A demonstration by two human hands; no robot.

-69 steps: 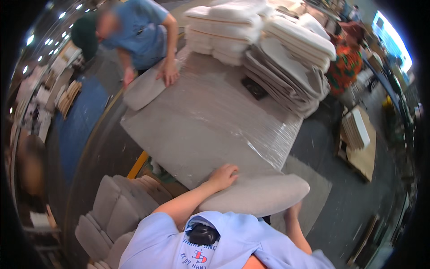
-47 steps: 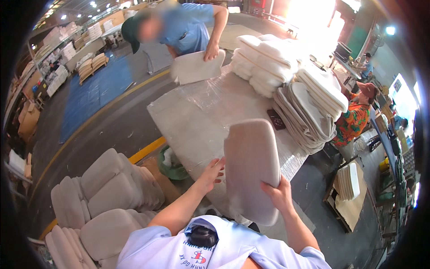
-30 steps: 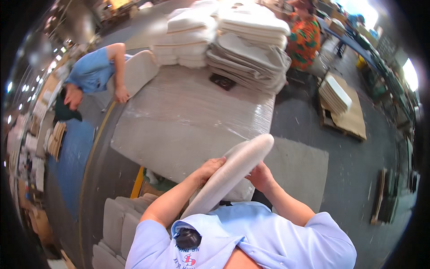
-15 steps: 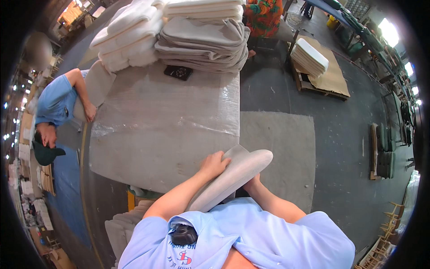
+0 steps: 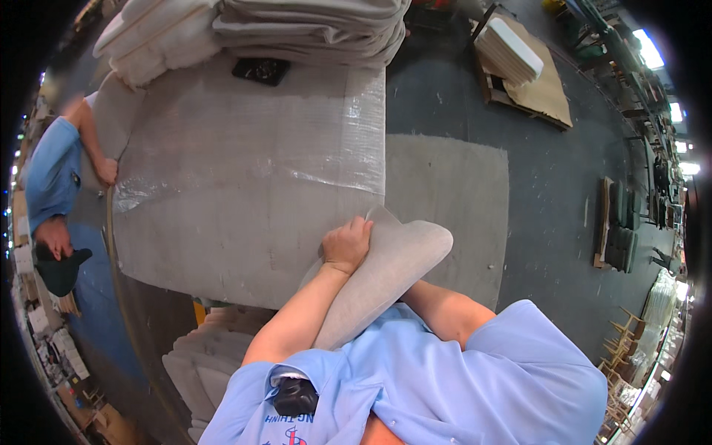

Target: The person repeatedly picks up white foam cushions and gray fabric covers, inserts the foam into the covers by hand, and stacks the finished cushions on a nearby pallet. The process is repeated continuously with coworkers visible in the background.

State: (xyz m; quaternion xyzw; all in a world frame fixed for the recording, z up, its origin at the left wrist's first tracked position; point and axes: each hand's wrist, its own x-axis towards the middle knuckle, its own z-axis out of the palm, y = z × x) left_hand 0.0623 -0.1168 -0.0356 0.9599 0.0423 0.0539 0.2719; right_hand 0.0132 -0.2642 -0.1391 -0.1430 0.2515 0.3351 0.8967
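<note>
A grey fabric-covered cushion (image 5: 393, 271) is held slantwise against my front, with its rounded end toward the right. My left hand (image 5: 347, 243) is closed on the cushion's fabric cover at its upper left side, with a pointed corner of fabric standing up just beyond the fingers. My right forearm (image 5: 449, 308) passes behind the cushion, which hides the right hand and its fingers. Just beyond the left hand lies the grey padded worktable (image 5: 222, 222), partly under clear plastic film.
Stacked grey cushion covers (image 5: 319, 33) and white padding (image 5: 159, 37) sit at the table's far end, near a black flat object (image 5: 261, 70). A co-worker (image 5: 55, 178) in blue stands at left. Grey cushions (image 5: 211, 363) are piled below the table's near edge. A pallet (image 5: 545, 96) holds white pads.
The cushion has turned so its broad face shows more. My right hand, partly visible before, is now hidden behind it. The whole view has shifted, with the table lying farther left and higher.
</note>
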